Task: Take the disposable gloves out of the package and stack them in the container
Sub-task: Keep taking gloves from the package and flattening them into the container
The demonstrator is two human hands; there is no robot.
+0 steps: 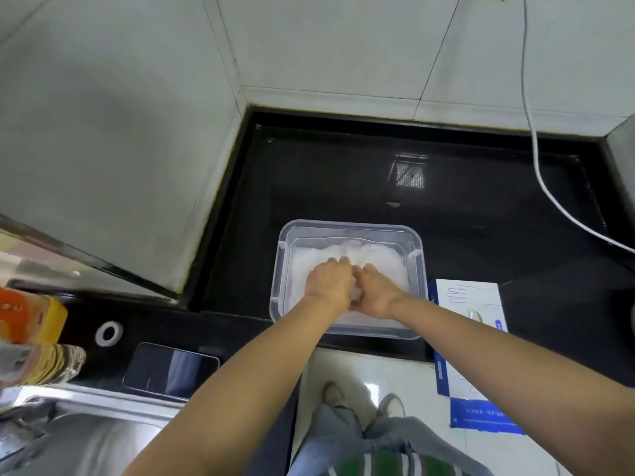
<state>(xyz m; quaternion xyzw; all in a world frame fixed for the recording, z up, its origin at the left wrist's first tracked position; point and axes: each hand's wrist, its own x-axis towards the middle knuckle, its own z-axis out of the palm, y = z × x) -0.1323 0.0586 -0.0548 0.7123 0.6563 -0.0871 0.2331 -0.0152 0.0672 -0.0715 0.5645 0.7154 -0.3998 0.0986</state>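
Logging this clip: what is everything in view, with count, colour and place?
container: one, clear plastic, centre of the counter
gloves: a pile, translucent white, inside the container
package: one, white and blue, right of the container, overhanging the counter edge
counter: one, glossy black, in the tiled corner
phone: one, dark, on the counter beside the sink
tape roll: one, white, left of the phone
cable: one, white, down the wall onto the counter at right
sink: one, steel, bottom left
bottle: one, clear with yellowish contents, far left
pack: one, orange and yellow, above the bottle
left hand: in the container, fingers curled into the gloves
right hand: beside it, likewise
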